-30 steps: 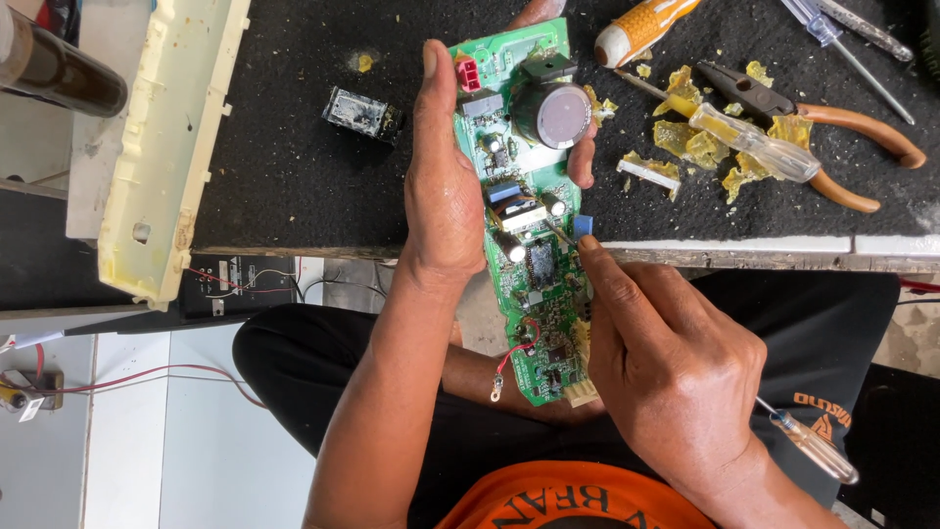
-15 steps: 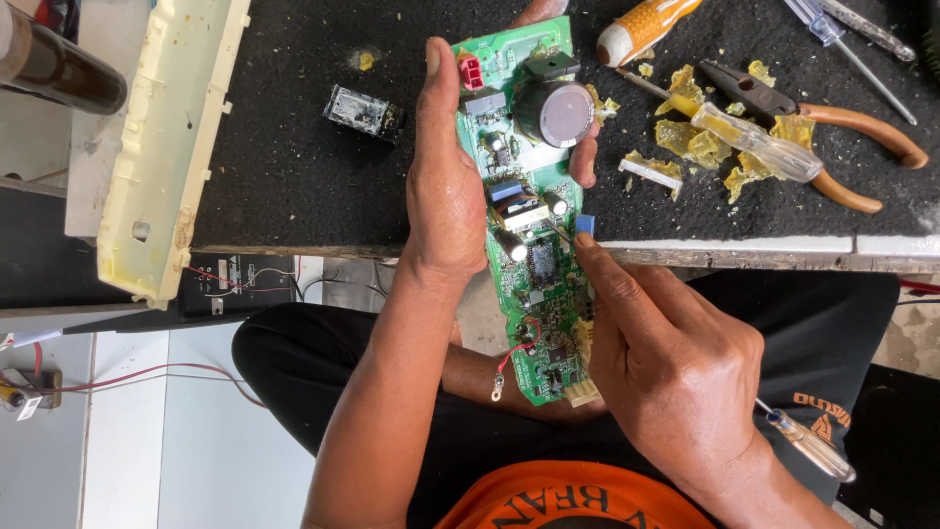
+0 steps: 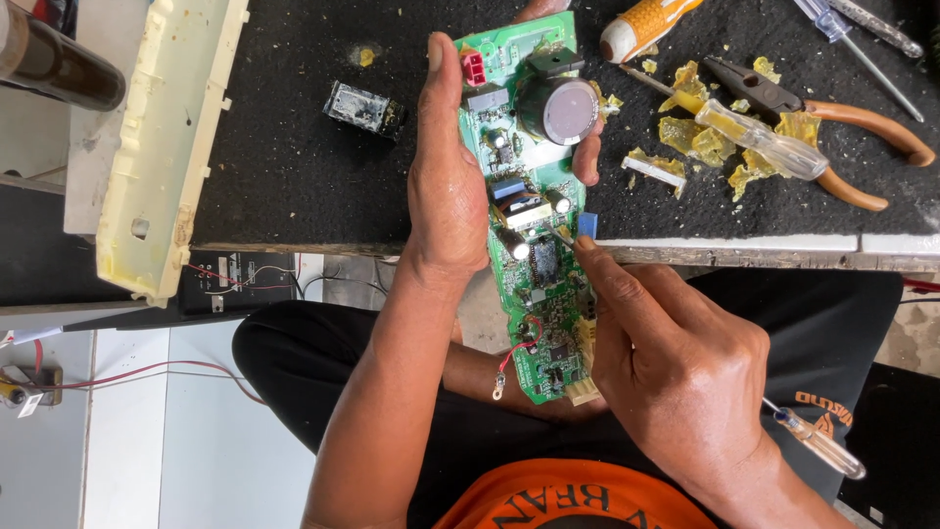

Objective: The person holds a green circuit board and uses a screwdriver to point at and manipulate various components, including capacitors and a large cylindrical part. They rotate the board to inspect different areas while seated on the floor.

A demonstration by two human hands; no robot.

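One green circuit board [image 3: 534,211] is gripped along its edge by the left hand [image 3: 450,186], above the black mat's [image 3: 294,147] near edge. A thin tool is pinched in the right hand [image 3: 685,377], tip on the board. One black label-bearing box [image 3: 240,284] is noted below the table. One pair of pliers [image 3: 832,127] is counted.

your left hand [image 3: 452,186] and right hand [image 3: 685,377] are bare, no gloves, rings or watch, and both forearms are uncovered up to the bottom edge of the view. below the right hand you wear an orange shirt [image 3: 578,500] with dark curved lettering across the chest. around the shirt, your lap is covered by black trousers [image 3: 803,323] bearing a small orange printed mark right of that hand.
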